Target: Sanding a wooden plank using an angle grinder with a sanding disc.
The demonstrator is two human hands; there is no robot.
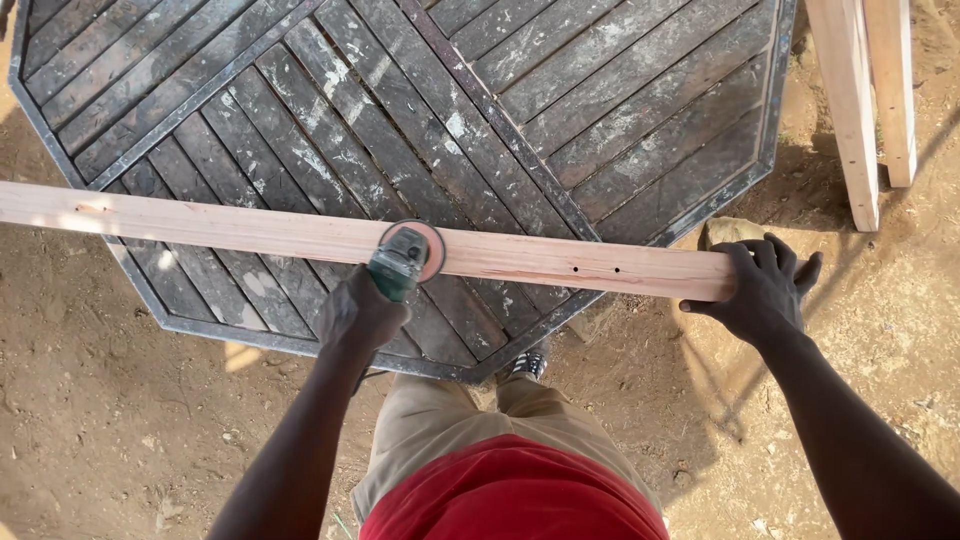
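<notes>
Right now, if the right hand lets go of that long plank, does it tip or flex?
The plank looks stiff: straight across the table. It overhangs both edges, so pressure from the sander could probably pivot it. The right hand seems to steady it.

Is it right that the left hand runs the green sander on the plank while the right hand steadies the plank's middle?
Not quite. In the head view the right hand holds the plank at its end, not its middle. The left hand does run the green sander on it.
</notes>
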